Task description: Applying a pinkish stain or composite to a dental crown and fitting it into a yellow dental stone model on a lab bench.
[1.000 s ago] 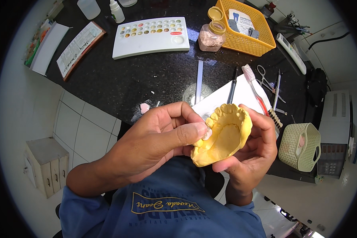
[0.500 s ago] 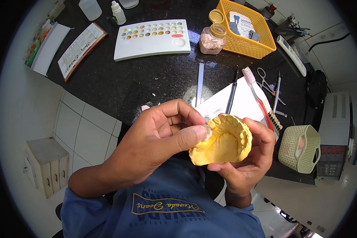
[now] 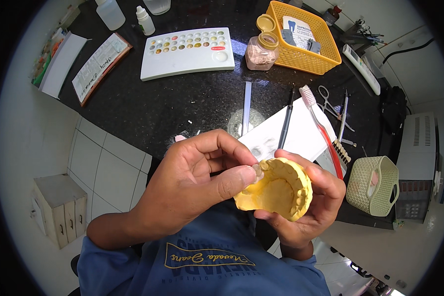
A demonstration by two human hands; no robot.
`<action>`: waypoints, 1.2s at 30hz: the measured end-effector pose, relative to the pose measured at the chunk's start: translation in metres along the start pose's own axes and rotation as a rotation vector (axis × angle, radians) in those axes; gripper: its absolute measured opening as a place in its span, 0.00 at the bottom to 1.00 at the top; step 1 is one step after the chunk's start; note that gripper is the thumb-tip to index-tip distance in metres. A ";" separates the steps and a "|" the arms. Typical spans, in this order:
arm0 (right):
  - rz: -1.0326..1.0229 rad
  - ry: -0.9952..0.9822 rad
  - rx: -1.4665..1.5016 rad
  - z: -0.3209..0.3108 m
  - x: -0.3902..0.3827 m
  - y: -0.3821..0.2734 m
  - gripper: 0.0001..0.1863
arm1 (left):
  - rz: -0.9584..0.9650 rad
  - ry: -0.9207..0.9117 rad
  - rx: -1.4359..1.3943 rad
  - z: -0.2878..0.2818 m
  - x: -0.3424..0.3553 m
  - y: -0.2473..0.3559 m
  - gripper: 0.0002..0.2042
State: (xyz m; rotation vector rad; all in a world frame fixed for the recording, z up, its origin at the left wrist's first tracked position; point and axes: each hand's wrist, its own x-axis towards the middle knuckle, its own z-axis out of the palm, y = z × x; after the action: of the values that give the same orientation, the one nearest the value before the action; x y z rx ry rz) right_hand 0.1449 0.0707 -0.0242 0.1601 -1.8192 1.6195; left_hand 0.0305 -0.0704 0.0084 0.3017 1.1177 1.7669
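A yellow plaster dental model [image 3: 271,190], with a row of teeth along its curved rim, is held up over my lap. My right hand [image 3: 315,202] grips its right side, fingers behind and thumb at the lower edge. Between the thumb and forefinger of my left hand [image 3: 197,182] is a small whitish tooth-like piece [image 3: 258,171]. That pinch rests at the left end of the model's tooth row, and my fingertips partly cover the piece.
On the black countertop [image 3: 182,106] lie a white palette [image 3: 187,59], a metal spatula [image 3: 246,106], a dark pen-like tool [image 3: 285,121] on white paper, and a red-handled brush [image 3: 323,128]. Farther back stand a powder jar [image 3: 262,54] and a yellow basket [image 3: 306,59]. A pale green basket [image 3: 372,190] sits right.
The model has tilted slightly in my right hand, whose fingers have shifted a little. My left hand keeps its pinch at the model's left side. The view has moved slightly.
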 end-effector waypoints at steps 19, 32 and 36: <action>0.259 0.201 0.182 -0.002 0.000 0.001 0.36 | 0.377 0.203 0.346 -0.013 0.006 -0.007 0.11; 0.209 0.162 0.011 -0.001 0.002 0.004 0.33 | -0.101 -0.071 -0.099 0.006 0.017 -0.008 0.21; 0.189 0.147 -0.019 -0.001 0.003 0.004 0.32 | -0.101 -0.081 0.028 0.003 0.020 -0.010 0.18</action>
State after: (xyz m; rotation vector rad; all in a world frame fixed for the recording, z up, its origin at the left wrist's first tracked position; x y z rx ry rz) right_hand 0.1408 0.0731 -0.0264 -0.1409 -1.7788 1.6942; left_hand 0.0287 -0.0511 -0.0029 0.3257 1.0820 1.6376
